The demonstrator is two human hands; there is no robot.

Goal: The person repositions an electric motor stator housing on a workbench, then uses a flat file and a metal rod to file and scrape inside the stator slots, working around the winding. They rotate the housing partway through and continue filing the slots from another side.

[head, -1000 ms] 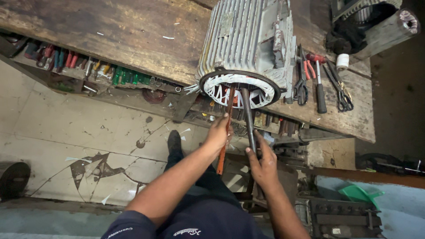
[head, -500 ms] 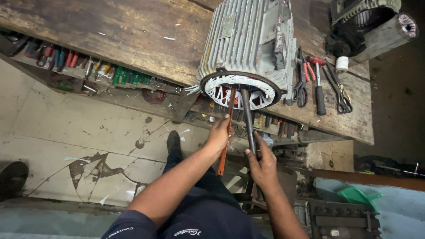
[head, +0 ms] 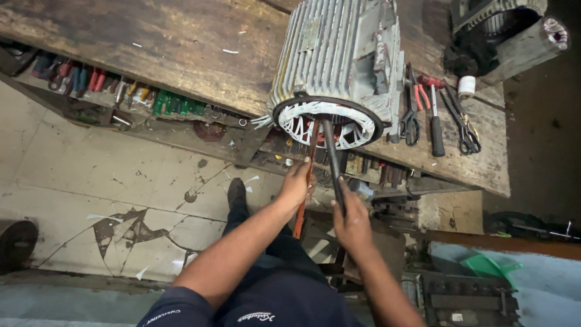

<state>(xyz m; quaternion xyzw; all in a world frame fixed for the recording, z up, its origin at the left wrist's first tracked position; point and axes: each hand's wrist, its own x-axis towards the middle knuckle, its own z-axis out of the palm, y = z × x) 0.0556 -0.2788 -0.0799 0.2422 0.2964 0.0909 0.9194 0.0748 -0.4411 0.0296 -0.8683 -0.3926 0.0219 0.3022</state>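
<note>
The left hand [head: 298, 181] fingers pinch an orange rod [head: 305, 175]; the right hand [head: 351, 219] fingers grip a dark bar [head: 333, 160], both inside the motor [head: 339, 60] on the surface [head: 151, 42]. Best levered gently, sparing the windings [head: 302, 118].

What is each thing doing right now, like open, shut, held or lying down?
Left hand: closed around the orange-handled tool.
Right hand: closed around the dark metal bar.
Both tools: tips poked into the motor's open end.
Grey finned motor: lying on its side on the wooden bench, end cover off, windings showing.
Pliers and scissors: lying flat, untouched.
</note>
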